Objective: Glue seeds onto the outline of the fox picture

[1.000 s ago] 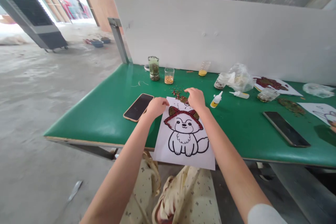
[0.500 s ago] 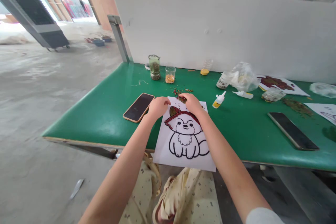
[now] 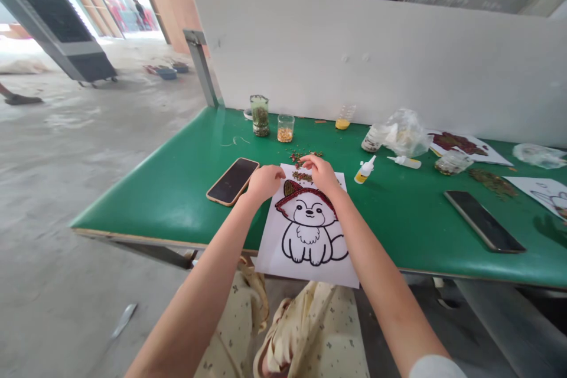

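So the white paper sheet with a black-outlined cartoon fox (image 3: pixel 308 236) is lying on the glossy green worktop (image 3: pixel 155 189), bottom edge sticking out past the front. Left hand (image 3: pixel 266 182) is at its top left corner with the fingers curled; can't tell if they're pinching the paper or just resting there. Right hand (image 3: pixel 322 175) is over the top edge, fingers loosely bent, can't tell how wide the gap is or if there's a grain in it.

Tips, imo: keep the left one planted so the sheet doesn't skate. With the right, take just a few from the small heap of reddish and green-brown grains (image 3: pixel 302 177) at the top of the page, and lift the wrist so it doesn't drag over the grain-filled red hood band (image 3: pixel 305 192). Careful with that overhang, a knee bump could scatter everything.
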A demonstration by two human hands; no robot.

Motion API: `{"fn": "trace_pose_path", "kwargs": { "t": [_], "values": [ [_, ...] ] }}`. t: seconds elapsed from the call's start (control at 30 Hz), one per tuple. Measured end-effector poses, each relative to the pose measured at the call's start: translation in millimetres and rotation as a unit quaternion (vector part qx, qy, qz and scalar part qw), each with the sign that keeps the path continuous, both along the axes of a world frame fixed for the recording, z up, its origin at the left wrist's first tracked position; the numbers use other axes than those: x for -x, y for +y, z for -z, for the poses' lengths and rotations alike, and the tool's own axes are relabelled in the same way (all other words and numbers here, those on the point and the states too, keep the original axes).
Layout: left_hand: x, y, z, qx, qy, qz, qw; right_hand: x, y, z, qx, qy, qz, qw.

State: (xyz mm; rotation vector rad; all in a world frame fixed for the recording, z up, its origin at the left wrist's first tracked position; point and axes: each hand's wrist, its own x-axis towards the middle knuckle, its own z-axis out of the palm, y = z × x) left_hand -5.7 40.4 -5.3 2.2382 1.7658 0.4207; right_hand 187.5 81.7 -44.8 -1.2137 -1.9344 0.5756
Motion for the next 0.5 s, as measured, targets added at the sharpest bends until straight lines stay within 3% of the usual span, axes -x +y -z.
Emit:
{"fn": "trace_pose_path", "kwargs": {
  "t": [0.23, 0.5],
  "values": [
    [-1.2, 1.5, 1.9, -0.001, -0.004, 0.000, 1.000, -0.4, -5.1, -3.7, 0.008, -0.108, -0.025, 0.994],
    [-1.5, 2.4, 1.4, 0.003, -0.008, -0.003, 1.000, -6.2, -1.4, -2.7, -0.009, -0.119, 0.127, 0.985]
  ]
}}
